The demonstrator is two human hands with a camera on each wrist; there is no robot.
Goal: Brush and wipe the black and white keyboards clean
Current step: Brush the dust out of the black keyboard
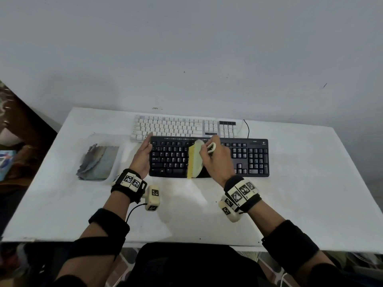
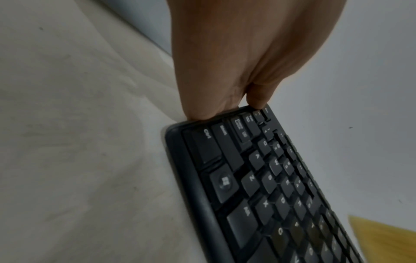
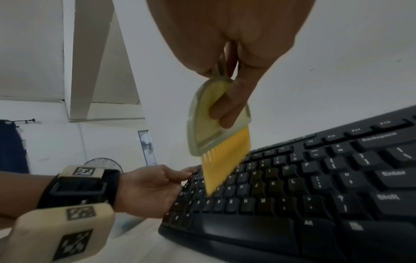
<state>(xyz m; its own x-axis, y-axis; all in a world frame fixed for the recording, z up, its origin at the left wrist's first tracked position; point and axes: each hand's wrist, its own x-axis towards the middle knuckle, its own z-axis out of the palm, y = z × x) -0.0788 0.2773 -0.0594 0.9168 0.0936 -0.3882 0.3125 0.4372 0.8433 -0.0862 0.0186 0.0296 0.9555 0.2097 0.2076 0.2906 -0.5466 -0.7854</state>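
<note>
Currently the right hand (image 1: 215, 157) grips the brush (image 1: 194, 160); the left hand (image 1: 143, 156) clasps the black keyboard (image 1: 248, 156) (centre frame), where hard bristle strokes could shift it.

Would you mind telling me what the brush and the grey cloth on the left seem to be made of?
The brush looks like pale green, slightly translucent moulded plastic with a smooth back; its yellow bristles seem synthetic, being fine, straight and evenly cut. The grey cloth appears to be a soft matte fabric, possibly microfibre, since it lies crumpled with wavy edges.
</note>
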